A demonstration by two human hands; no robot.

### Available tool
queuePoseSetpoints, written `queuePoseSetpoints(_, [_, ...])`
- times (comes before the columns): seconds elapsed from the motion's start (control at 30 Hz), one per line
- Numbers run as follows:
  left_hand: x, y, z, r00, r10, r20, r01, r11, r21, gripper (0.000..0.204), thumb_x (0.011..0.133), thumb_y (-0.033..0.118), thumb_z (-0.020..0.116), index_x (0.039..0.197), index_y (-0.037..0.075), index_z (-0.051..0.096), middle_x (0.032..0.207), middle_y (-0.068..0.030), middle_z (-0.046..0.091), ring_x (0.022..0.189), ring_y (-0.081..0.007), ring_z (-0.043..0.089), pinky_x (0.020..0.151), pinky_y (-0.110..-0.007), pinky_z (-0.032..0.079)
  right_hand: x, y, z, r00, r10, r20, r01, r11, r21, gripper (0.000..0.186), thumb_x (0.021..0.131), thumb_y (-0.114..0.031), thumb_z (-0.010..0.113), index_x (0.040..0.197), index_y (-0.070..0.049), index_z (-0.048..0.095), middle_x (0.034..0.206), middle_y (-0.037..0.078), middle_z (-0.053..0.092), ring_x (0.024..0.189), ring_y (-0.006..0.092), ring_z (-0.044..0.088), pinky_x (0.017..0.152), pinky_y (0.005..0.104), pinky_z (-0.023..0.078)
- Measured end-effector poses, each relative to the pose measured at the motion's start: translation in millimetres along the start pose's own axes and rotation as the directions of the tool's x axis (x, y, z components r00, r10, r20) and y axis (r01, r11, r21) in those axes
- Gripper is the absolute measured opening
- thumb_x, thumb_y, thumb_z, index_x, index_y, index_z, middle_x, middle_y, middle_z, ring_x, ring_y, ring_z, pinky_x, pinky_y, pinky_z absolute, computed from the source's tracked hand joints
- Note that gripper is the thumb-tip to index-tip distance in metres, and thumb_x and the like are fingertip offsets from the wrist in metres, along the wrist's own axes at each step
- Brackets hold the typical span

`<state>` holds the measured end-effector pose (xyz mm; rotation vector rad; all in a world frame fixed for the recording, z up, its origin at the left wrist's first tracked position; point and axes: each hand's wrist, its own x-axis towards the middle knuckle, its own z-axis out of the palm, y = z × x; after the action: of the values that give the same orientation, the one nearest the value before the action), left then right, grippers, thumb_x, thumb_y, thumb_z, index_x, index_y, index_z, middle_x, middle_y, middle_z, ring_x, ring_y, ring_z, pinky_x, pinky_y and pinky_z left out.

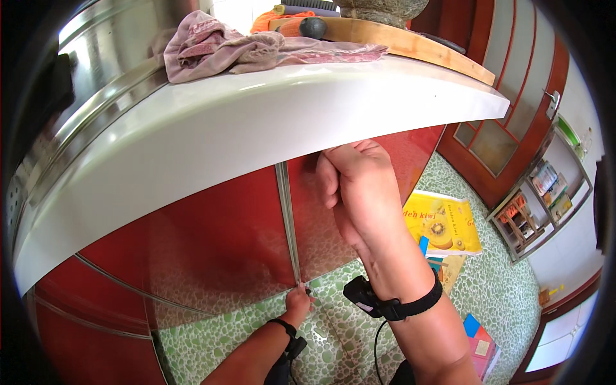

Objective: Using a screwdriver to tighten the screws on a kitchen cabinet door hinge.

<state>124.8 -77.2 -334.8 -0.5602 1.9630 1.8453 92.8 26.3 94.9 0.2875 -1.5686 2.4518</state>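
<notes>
Red glossy cabinet doors (221,231) stand beneath a white countertop, with a metal edge strip (287,218) running down between two of them. Low down, my left hand (297,307) is closed at the bottom end of that strip, on the door's lower edge; its fingertips are partly hidden. Just under the counter's front edge, my right hand (359,176) is held up against the red door to the right of the strip. Its fingers are curled in, and whatever they may grip is hidden. Each wrist wears a black strap with a small device.
The white countertop (321,102) overhangs the doors, carrying a crumpled pinkish cloth (221,48) and a wooden board (410,48). Yellow packaging (449,221) lies on the green pebble-patterned floor (340,333). A small shelf (545,192) and a red-framed door (494,122) stand at right.
</notes>
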Motion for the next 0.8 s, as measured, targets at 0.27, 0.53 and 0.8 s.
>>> queuePoseSetpoints(0.27, [-15.4,-3.9,-30.1,0.963,0.033,0.268,-0.138,0.912,0.385,0.053,0.100,0.047,0.048,0.076,0.004,0.066,0.060,-0.0089,0.064,0.048,-0.0184,0.058,0.049,-0.036,0.047,-21.9,-14.2,-2.7,1.000,0.024,-0.007,-0.025,0.999,-0.039,0.025,0.099,-0.021,0.057,0.084,-0.002,0.065,0.051,-0.001,0.046,0.042,0.0066,0.036,0.041,0.0228,0.028])
queuePoseSetpoints(0.53, [-45.0,59.9,-107.5,0.636,-0.712,0.298,-0.064,0.337,0.939,0.035,0.085,0.045,0.069,0.085,0.011,0.071,0.086,-0.0018,0.068,0.069,-0.0130,0.055,0.067,-0.037,0.048,-114.1,-75.4,-59.1,0.990,0.135,-0.035,-0.129,0.981,0.149,0.024,0.098,-0.023,0.051,0.093,-0.003,0.062,0.046,-0.003,0.040,0.032,0.0073,0.031,0.033,0.0224,0.027])
queuePoseSetpoints(0.8, [-12.8,78.4,-22.9,0.611,-0.540,0.580,-0.340,0.482,0.807,0.032,0.081,0.035,0.067,0.068,0.006,0.064,0.063,-0.0058,0.061,0.046,-0.0157,0.046,0.045,-0.035,0.038,-171.1,-161.8,-159.6,0.853,-0.099,-0.512,0.047,0.993,-0.113,0.031,0.090,-0.026,0.062,0.106,0.000,0.062,0.080,0.007,0.066,0.043,0.0124,0.052,0.030,0.0207,0.034])
